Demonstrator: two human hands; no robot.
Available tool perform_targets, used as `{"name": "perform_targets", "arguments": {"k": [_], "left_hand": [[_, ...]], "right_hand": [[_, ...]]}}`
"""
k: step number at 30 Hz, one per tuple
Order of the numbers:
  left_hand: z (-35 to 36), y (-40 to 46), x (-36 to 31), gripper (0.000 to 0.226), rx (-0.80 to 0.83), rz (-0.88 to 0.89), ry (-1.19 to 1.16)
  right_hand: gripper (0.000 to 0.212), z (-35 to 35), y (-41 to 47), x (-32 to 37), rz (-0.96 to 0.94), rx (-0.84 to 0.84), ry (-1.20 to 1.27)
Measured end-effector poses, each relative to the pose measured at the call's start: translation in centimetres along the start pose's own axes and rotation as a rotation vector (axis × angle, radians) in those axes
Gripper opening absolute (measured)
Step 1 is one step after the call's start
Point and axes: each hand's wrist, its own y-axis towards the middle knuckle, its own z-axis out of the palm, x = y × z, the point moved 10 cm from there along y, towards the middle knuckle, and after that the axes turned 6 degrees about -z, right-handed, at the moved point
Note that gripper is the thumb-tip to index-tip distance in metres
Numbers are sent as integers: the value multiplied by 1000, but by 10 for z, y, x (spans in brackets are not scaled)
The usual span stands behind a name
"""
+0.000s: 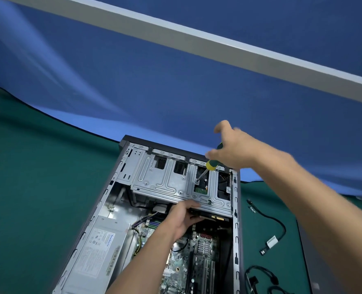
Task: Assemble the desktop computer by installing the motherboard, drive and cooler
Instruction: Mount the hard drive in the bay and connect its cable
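Note:
An open desktop case (120,187) lies on a green mat. Its metal drive cage (161,183) spans the far end. My left hand (182,217) reaches in under the cage's near edge and holds the drive (216,218), whose dark edge and gold connector show below the cage. My right hand (233,149) grips a green and yellow screwdriver (210,165). The screwdriver's tip rests on a screw (196,181) in a cage opening. The green motherboard (186,264) sits in the case floor beneath my left arm.
A grey power supply (103,249) fills the case's near left. Loose black cables (275,234) and small screws (252,209) lie on the green mat (38,177) right of the case. More cables (263,281) coil at the lower right. A blue backdrop rises behind.

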Motion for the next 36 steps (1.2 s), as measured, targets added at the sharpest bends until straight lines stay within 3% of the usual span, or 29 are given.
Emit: {"name": "perform_targets", "arguments": {"k": [2,5,8,10,11,15,18,22,25,29,32,36], "left_hand": [[0,-1,0,23,2,-5,4],[-1,2,0,23,5,-7,12],[0,1,-1,24,16,-5,21],[0,0,-1,27,12,0,32],[-1,1,-1,28,9,3,35],[1,0,-4,24,28,1,54],[-1,0,-3,27,7,-11,61],[1,-2,-4,32,8,-15,68],[-1,0,-2,32,7,-26,73],[1,0,-3,23,36,-24,64],[-3,3,-1,26,11,-30,65],[-2,3,-1,25,16,-25,58]], "right_hand": [[30,6,0,2,-4,49,8],[19,-4,-1,-4,38,-95,43],[25,5,-2,1,2,-24,79],[12,1,-4,-1,15,-77,24],[18,-4,-4,-3,27,-110,-5],[23,11,-6,0,20,69,41],[21,-5,-6,-4,54,-112,-27],[22,4,-7,0,27,-47,56],[23,-9,-10,-3,46,-192,-73],[20,6,-10,11,-34,-92,117],[21,-8,-12,5,5,-247,-21],[17,3,-8,2,30,-78,59]]}}
